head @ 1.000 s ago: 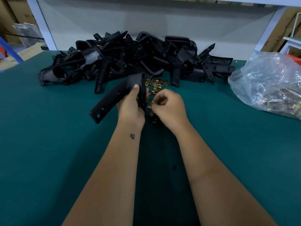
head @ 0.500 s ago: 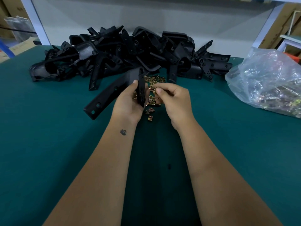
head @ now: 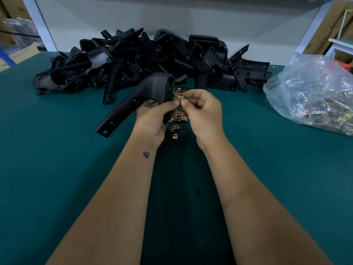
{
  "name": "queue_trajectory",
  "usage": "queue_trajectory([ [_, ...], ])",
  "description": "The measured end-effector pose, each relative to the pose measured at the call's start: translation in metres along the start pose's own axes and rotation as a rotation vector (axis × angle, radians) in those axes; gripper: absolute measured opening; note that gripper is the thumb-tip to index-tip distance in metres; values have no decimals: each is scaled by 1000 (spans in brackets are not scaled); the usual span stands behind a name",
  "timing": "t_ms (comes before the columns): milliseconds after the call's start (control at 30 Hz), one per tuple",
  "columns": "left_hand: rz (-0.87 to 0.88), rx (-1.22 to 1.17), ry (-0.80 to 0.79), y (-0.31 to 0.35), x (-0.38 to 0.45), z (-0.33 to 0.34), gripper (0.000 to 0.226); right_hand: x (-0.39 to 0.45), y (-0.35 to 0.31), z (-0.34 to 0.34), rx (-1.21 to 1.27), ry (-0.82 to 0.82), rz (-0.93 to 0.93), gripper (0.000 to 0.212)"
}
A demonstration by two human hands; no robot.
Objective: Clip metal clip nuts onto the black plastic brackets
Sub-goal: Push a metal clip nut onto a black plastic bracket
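My left hand grips a long black plastic bracket near its bent upper end; the bracket's lower end slants down to the left over the green mat. My right hand pinches a small brass-coloured clip nut between thumb and forefinger, right at the bracket's edge, fingertips almost touching my left thumb. A loose heap of clip nuts lies on the mat between and behind my hands. More clip nuts seem to sit in my left palm under the bracket.
A big pile of black brackets stretches across the back of the green table. A clear plastic bag of clip nuts lies at the right. A white wall panel and frame posts stand behind.
My right hand has lifted from the heap with a clip nut and brought it up to the bracket's edge. My left hand has tilted the bracket slightly.
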State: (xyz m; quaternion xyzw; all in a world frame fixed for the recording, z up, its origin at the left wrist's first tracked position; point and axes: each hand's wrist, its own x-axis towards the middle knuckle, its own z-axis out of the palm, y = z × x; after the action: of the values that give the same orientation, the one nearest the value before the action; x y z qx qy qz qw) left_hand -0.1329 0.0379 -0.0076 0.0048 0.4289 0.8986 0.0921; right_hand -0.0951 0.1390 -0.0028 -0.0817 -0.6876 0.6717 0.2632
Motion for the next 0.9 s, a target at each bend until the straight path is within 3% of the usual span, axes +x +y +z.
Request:
queue_trajectory([
  [267,-33,-72,20,0,-2,-2,20,-5,5,8,-27,2,-1,24],
  [467,-42,-93,20,0,3,-3,14,-8,3,4,-405,35,-362,16],
  [567,-42,-13,-98,5,2,-5,29,-7,4,1,-580,45,-505,11],
  [767,10,73,-144,6,-2,-3,44,-9,6,5,-498,104,-487,11],
  [900,34,-41,36,14,5,-9,26,-4,7,-4,-466,230,-425,12],
])
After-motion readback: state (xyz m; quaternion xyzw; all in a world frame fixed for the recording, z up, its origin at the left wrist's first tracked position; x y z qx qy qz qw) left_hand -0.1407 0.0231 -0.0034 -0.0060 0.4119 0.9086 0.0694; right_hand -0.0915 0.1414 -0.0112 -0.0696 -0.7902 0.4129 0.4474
